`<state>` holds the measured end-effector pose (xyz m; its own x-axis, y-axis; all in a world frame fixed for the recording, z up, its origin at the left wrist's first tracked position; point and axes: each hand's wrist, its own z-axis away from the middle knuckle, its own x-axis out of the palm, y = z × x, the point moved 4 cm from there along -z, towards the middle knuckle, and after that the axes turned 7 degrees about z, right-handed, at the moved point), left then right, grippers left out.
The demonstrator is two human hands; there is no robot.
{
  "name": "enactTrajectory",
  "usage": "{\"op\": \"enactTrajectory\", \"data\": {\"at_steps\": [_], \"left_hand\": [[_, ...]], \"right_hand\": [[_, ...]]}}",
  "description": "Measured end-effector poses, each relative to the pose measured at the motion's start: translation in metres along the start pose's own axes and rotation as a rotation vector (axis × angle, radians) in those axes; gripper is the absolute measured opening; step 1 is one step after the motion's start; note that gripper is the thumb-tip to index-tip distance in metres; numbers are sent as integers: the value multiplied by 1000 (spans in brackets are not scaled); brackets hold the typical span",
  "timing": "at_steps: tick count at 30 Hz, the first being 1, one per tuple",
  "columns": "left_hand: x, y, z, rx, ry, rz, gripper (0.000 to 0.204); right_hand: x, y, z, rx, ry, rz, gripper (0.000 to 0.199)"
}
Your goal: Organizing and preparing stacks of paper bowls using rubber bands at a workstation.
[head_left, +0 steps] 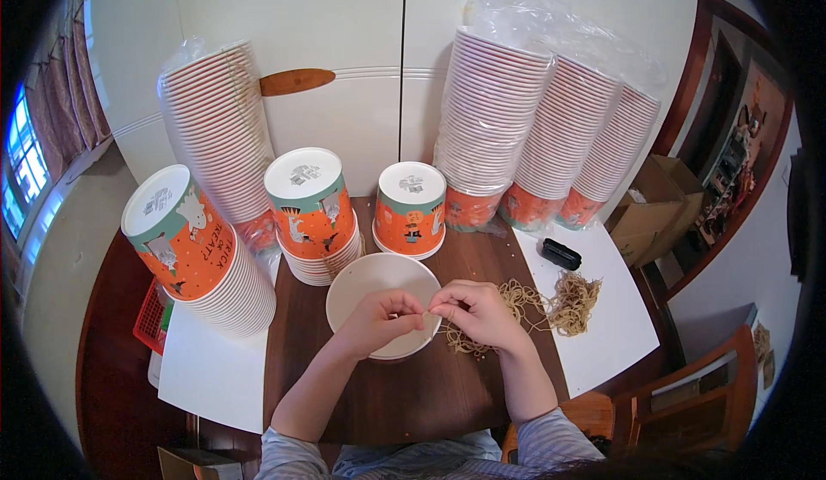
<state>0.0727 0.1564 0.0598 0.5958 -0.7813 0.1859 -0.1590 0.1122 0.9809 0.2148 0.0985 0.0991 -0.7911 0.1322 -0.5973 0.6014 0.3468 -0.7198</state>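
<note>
Over a white, open paper bucket (372, 275) my two hands meet, fingertips almost touching. My left hand (379, 321) is closed in a pinch, and so is my right hand (482, 315). A thin tan cord (428, 312) runs between their fingertips; its ends are too small to follow. The bucket's mouth faces up, and my left hand covers part of it. Loose loops of the same tan cord (519, 298) lie beside and partly behind my right hand. A thicker tangled bundle of cord (575, 304) rests farther right on the white part of the table.
Upside-down orange printed paper buckets stand in stacks at the left (194, 248), centre left (310, 213) and centre (410, 213). Tall plastic-wrapped stacks (495, 110) line the back. A small black object (561, 255) lies at right. A wooden chair (688, 394) stands at the lower right.
</note>
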Motion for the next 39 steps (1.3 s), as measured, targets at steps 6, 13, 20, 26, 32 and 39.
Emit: {"op": "enactTrajectory", "data": {"at_steps": [6, 13, 20, 26, 32, 39], "left_hand": [[0, -2, 0, -6, 48, -49, 7], [0, -5, -1, 8, 78, -40, 9], [-2, -5, -2, 15, 137, -77, 10], [-1, -3, -2, 57, 175, -59, 10], [-3, -3, -2, 70, 202, -17, 12], [-2, -1, -2, 91, 216, -21, 8]], "right_hand": [[-1, -1, 0, -8, 17, -4, 9], [-1, 1, 0, 64, -4, -17, 7], [-1, 1, 1, 45, 13, -11, 10], [-1, 4, 1, 111, 12, -16, 10], [-2, 2, 1, 126, 16, -22, 11], [-1, 3, 1, 103, 3, -11, 10]]}}
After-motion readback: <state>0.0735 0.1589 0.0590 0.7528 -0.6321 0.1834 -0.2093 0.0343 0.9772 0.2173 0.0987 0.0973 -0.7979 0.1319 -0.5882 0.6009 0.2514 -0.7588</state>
